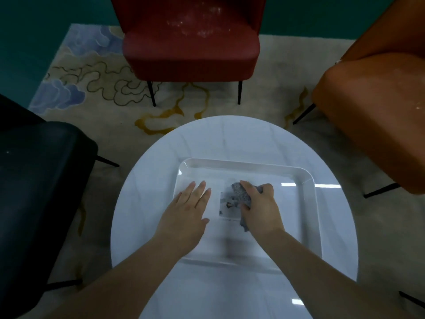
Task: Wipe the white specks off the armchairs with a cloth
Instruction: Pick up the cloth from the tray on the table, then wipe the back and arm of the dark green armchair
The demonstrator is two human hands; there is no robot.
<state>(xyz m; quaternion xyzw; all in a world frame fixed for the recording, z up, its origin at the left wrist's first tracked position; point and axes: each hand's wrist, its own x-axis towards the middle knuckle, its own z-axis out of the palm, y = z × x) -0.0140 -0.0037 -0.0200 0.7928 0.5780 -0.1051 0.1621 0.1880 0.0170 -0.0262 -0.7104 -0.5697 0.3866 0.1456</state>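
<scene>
My right hand grips a crumpled grey cloth inside a white tray on the round white table. My left hand lies flat with straight fingers on the tray's left part. Across the table stands a red armchair with white specks on its backrest and the rear of its seat. An orange armchair stands at the right with a few white specks near its right edge. A dark armchair stands at the left with one small white speck.
A pale patterned rug lies under the table and chairs. Thin black chair legs stick out beside the table on both sides. A small printed picture shows on the tray bottom beside the cloth.
</scene>
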